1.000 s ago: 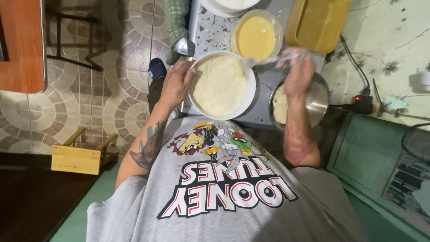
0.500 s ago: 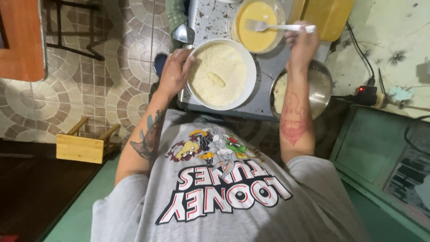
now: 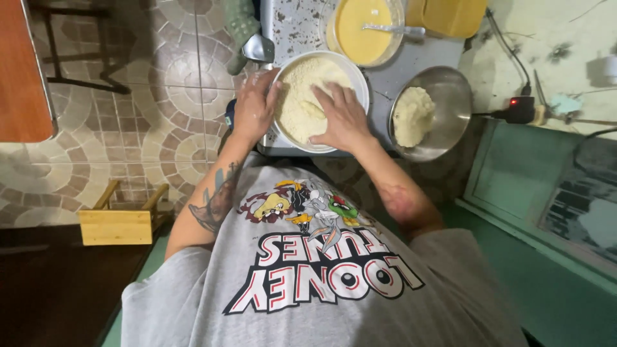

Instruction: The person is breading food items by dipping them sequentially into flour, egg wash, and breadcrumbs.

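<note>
A white bowl (image 3: 358, 76) full of pale crumbs stands on the speckled metal counter (image 3: 292, 26). My left hand (image 3: 254, 106) grips its left rim. My right hand (image 3: 344, 115) lies flat in the crumbs, fingers spread, beside a small crumb-coated piece (image 3: 311, 109). Behind it stands a glass bowl of yellow batter (image 3: 363, 29) with a metal utensil (image 3: 392, 29) resting in it. To the right, a steel bowl (image 3: 447, 96) holds a pale lump of food (image 3: 411, 115).
A yellow container (image 3: 456, 16) stands at the back right. A power strip with a red light (image 3: 517, 109) and cables lie right of the steel bowl. A green cloth (image 3: 241, 26) hangs at the counter's left; a wooden stool (image 3: 122, 222) stands on the tiled floor.
My right hand has left the utensil in the batter bowl and come down into the crumb bowl. My left hand stays on the bowl's rim.
</note>
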